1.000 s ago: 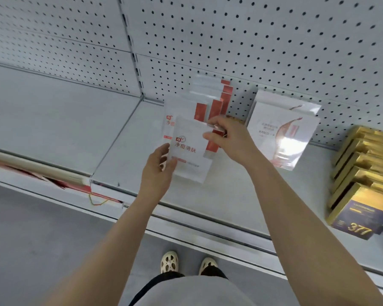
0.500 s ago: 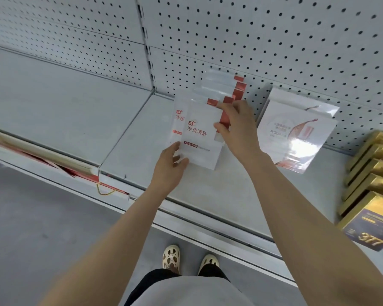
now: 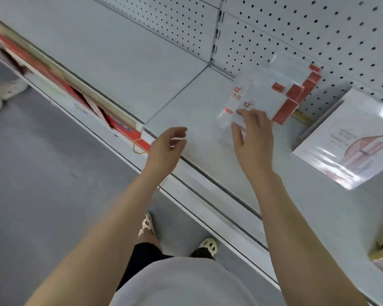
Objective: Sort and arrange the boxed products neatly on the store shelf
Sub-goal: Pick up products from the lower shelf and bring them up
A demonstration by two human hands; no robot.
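**On the shelf, at one o'clock: squaring the white-and-red row**

On the grey shelf (image 3: pixel 186 102), the white-and-red boxes (image 3: pixel 272 93) lean against the pegboard (image 3: pixel 318 29). The right hand (image 3: pixel 252 138), fingers spread, touches the front box; the left hand (image 3: pixel 166 149) hovers at nine o'clock of it, fingers loosely curled, holding nothing. Step judged: aligning this row. Next probably calls for tidying the cellophane-wrapped boxes (image 3: pixel 349 138) at three o'clock

White-and-red boxes (image 3: pixel 272 93) stand in a leaning row on the grey shelf (image 3: pixel 186 102) against the pegboard.
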